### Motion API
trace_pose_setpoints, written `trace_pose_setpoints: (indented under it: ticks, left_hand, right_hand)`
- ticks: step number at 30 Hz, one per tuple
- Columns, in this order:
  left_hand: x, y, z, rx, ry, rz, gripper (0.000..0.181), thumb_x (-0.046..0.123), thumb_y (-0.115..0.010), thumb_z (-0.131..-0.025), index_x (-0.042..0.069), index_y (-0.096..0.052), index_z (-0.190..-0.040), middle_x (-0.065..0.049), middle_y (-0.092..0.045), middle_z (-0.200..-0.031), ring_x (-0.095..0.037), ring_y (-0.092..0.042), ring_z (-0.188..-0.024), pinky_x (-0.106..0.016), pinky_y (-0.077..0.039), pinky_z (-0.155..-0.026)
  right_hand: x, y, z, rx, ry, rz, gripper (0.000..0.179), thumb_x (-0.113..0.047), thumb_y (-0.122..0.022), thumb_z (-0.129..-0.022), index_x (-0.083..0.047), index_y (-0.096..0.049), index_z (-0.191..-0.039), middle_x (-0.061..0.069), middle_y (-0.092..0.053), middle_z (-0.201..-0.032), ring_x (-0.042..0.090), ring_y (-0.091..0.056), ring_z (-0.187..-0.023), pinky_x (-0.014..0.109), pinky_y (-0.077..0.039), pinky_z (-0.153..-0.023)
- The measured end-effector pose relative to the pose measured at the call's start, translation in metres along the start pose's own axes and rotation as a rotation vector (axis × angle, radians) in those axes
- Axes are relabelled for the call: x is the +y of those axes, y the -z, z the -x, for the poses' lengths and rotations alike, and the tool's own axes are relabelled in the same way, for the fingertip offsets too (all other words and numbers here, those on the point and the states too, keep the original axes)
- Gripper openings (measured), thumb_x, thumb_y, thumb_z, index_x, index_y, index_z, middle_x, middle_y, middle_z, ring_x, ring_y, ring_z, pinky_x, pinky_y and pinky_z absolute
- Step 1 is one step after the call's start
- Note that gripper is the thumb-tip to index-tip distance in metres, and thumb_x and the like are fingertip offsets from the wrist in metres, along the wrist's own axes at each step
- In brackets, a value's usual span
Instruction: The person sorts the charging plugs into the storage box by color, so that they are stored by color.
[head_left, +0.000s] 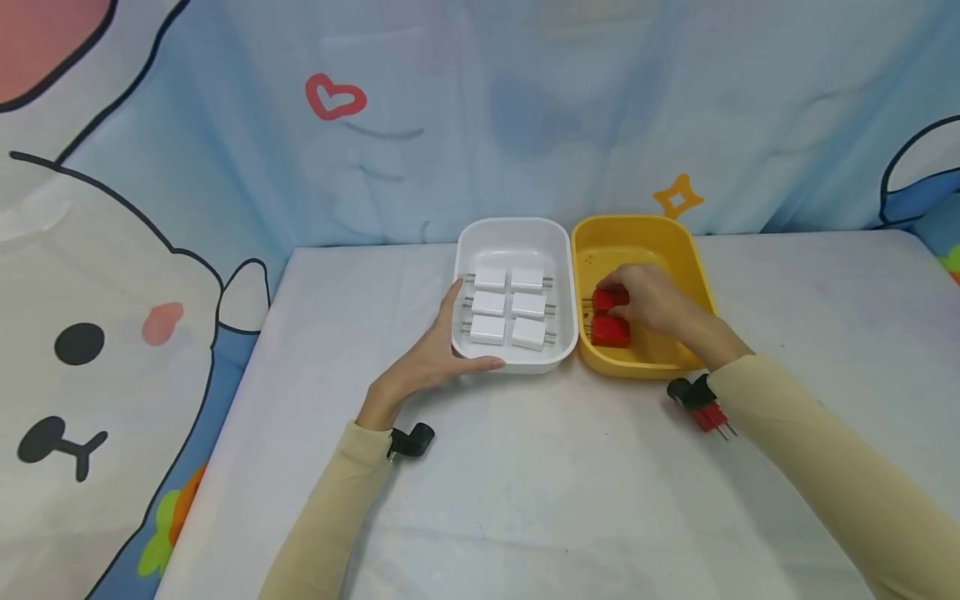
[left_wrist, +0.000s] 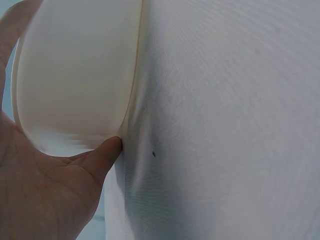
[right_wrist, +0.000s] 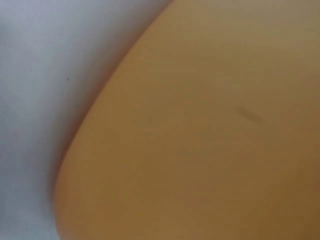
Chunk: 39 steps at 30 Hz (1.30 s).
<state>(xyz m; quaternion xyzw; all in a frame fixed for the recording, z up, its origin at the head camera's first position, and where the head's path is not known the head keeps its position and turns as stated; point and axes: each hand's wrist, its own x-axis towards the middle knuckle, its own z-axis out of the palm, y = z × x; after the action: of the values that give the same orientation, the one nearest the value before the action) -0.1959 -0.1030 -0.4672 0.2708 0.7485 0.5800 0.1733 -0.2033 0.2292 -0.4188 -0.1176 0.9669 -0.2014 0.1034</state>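
Note:
My left hand point(head_left: 431, 354) holds the near left corner of a white tray point(head_left: 513, 237), fingers along its side and thumb across its front; the left wrist view shows the thumb low on the tray's wall. Several white plug adapters point(head_left: 488, 303) lie in that tray in two columns, pins outward. Inside the yellow tray point(head_left: 633, 237), my right hand point(head_left: 660, 304) pinches a red plug adapter point(head_left: 611, 297), its pins pointing left. Another red adapter point(head_left: 611, 332) lies just in front of it. The right wrist view shows only the yellow tray's outer wall point(right_wrist: 190, 140) and some cloth.
The trays stand side by side at the back of a table with a white cloth point(head_left: 487, 500). One more red adapter point(head_left: 708, 417) lies on the cloth by my right wrist, partly behind the black wrist camera point(head_left: 692, 390). A printed curtain point(head_left: 510, 117) hangs behind.

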Motion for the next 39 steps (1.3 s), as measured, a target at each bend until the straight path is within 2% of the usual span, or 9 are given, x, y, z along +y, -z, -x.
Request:
trace_pose_setpoints:
  ticks: [8,13,18,25,31,36,39]
  left_hand:
    - [-0.001,0.000,0.000,0.009,0.043,-0.019,0.129,0.015,-0.089,-0.084,0.019,0.010,-0.167,-0.006,-0.016,-0.173,-0.022,-0.022,-0.156,-0.046,-0.017,-0.126]
    - [-0.002,-0.001,-0.001,0.006,0.049,-0.025,0.130,0.015,-0.089,-0.084,0.019,0.010,-0.167,-0.005,-0.016,-0.173,-0.021,-0.022,-0.156,-0.047,-0.018,-0.126]
    - [-0.002,-0.001,-0.001,0.008,0.056,-0.033,0.131,0.015,-0.089,-0.084,0.019,0.011,-0.167,-0.005,-0.017,-0.173,-0.019,-0.022,-0.156,-0.048,-0.018,-0.126]
    - [-0.001,0.000,0.000,0.007,0.051,-0.032,0.131,0.014,-0.089,-0.084,0.018,0.011,-0.167,-0.006,-0.017,-0.173,-0.020,-0.022,-0.156,-0.048,-0.017,-0.126]
    - [0.002,0.001,0.003,0.017,0.117,-0.066,0.132,0.021,-0.090,-0.084,0.023,0.012,-0.168,-0.002,-0.012,-0.174,-0.019,-0.017,-0.157,-0.051,-0.016,-0.126]
    - [0.002,0.000,0.003,0.009,0.089,-0.048,0.130,0.018,-0.089,-0.085,0.021,0.012,-0.168,-0.004,-0.015,-0.174,-0.020,-0.020,-0.156,-0.051,-0.017,-0.126]
    - [0.002,0.000,0.003,0.008,0.081,-0.043,0.129,0.016,-0.088,-0.086,0.020,0.012,-0.167,-0.005,-0.016,-0.173,-0.020,-0.022,-0.155,-0.051,-0.018,-0.125]
  right_hand:
    - [0.004,0.000,0.002,0.016,0.014,-0.058,0.042,0.005,-0.078,-0.090,0.016,-0.063,-0.128,0.033,-0.065,-0.123,0.046,-0.058,-0.113,0.058,-0.050,-0.102]
    - [0.000,0.013,0.016,0.073,0.020,-0.082,0.044,0.001,-0.078,-0.092,0.015,-0.063,-0.130,0.033,-0.063,-0.127,0.048,-0.056,-0.118,0.060,-0.049,-0.103]
    - [-0.005,0.030,0.049,0.174,0.062,-0.036,0.045,-0.004,-0.082,-0.090,0.012,-0.065,-0.129,0.031,-0.065,-0.126,0.048,-0.058,-0.117,0.062,-0.050,-0.100]
    - [-0.002,0.043,0.106,0.250,0.016,0.016,0.046,-0.006,-0.085,-0.087,0.005,-0.068,-0.128,0.028,-0.064,-0.124,0.048,-0.057,-0.115,0.066,-0.052,-0.092]
    - [0.014,0.035,0.145,0.291,0.006,0.068,0.049,-0.003,-0.091,-0.079,0.007,-0.070,-0.122,0.029,-0.066,-0.117,0.050,-0.061,-0.108,0.065,-0.054,-0.086]
    - [0.023,0.020,0.165,0.297,-0.038,0.049,0.050,-0.001,-0.093,-0.075,0.010,-0.071,-0.119,0.028,-0.068,-0.110,0.051,-0.064,-0.102,0.059,-0.058,-0.078]
    - [0.026,0.009,0.171,0.260,-0.088,0.000,0.048,-0.001,-0.092,-0.076,0.011,-0.070,-0.117,0.027,-0.068,-0.106,0.051,-0.065,-0.098,0.052,-0.061,-0.073]
